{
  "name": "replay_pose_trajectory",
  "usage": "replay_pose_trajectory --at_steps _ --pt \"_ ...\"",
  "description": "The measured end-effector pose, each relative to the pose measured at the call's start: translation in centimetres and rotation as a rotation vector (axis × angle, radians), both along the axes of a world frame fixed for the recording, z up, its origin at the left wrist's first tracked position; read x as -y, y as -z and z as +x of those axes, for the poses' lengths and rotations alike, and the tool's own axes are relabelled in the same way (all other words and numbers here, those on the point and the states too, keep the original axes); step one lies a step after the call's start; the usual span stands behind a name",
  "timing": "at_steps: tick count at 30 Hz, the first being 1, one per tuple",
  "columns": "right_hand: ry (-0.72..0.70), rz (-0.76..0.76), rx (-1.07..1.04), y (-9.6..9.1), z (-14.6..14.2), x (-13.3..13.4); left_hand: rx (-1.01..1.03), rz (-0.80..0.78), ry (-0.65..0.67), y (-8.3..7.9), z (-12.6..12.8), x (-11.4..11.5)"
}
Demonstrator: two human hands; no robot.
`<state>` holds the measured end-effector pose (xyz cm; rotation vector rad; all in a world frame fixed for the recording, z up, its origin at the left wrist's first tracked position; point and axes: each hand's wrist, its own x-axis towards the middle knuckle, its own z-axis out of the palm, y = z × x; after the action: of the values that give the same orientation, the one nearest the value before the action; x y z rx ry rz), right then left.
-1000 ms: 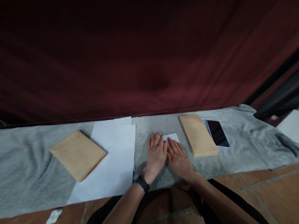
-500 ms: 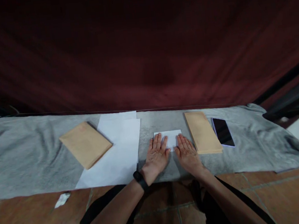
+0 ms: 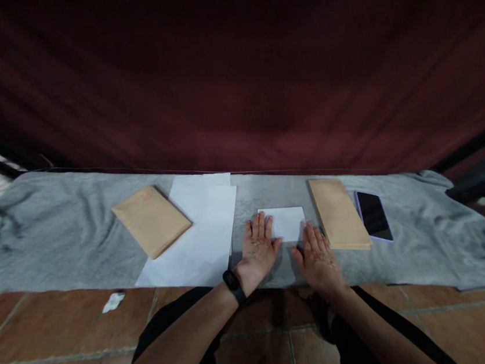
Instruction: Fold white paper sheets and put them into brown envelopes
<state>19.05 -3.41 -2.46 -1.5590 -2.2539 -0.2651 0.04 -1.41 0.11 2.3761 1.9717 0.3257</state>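
Observation:
A small folded white paper [image 3: 288,221] lies on a grey cloth [image 3: 56,238] spread over the floor. My left hand [image 3: 259,248] lies flat and open on the paper's left edge, with a black band on the wrist. My right hand [image 3: 318,255] rests flat and open at the paper's lower right corner, fingers stretched forward. Neither hand grips anything.
A brown envelope [image 3: 151,219] lies on white sheets [image 3: 204,233] at the left. A stack of brown envelopes [image 3: 339,213] and a dark phone [image 3: 373,215] lie to the right. Behind hangs a dark red curtain [image 3: 230,78]. A paper scrap [image 3: 113,302] sits on the tiled floor.
My hands have slid apart from touching at the middle, uncovering more of the folded white paper. The view has shifted, so everything sits further right in the frame.

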Motion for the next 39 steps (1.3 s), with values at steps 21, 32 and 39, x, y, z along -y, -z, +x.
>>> replay_pose_trajectory --at_steps 21,32,39 --pt "-0.01 0.081 0.007 0.3 -0.8 0.5 -0.022 -0.007 -0.043 -0.1 -2.0 -0.4" --pt "0.045 0.082 0.036 0.2 -1.5 0.5 0.012 0.087 0.26 -0.4 0.6 -1.3" --pt "0.094 -0.098 -0.012 -2.3 -1.6 -1.1 -0.013 0.072 0.18 -0.1 1.1 -2.5"
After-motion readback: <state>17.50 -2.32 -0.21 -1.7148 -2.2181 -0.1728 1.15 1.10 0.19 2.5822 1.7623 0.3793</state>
